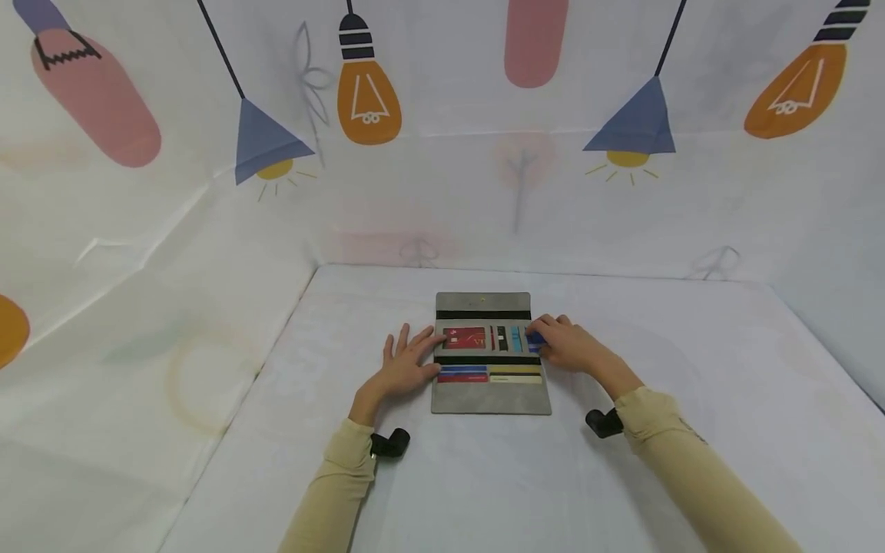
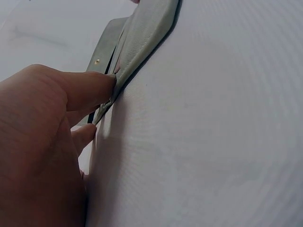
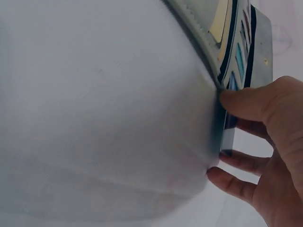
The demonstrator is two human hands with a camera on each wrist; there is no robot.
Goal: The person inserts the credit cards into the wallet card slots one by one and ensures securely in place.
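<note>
A grey wallet [image 1: 491, 399] lies unfolded on the white surface, with cards in several slots. A red card [image 1: 465, 338] shows in its window on the left. My left hand [image 1: 406, 371] rests at the wallet's left edge, fingers spread, thumb and a fingertip touching it. At the opposite edge, my right hand [image 1: 572, 347] pinches a blue card [image 1: 535, 339] between thumb and fingers. In the right wrist view, this card [image 3: 230, 122] sticks out past the wallet's side, partly covered by the fingers.
White printed sheeting [image 1: 429, 192] with lamp and bulb drawings rises behind and to the left of the table [image 1: 498, 484]. Black wrist cameras sit on both wrists, one by the left sleeve [image 1: 335, 476] and one by the right sleeve [image 1: 691, 468].
</note>
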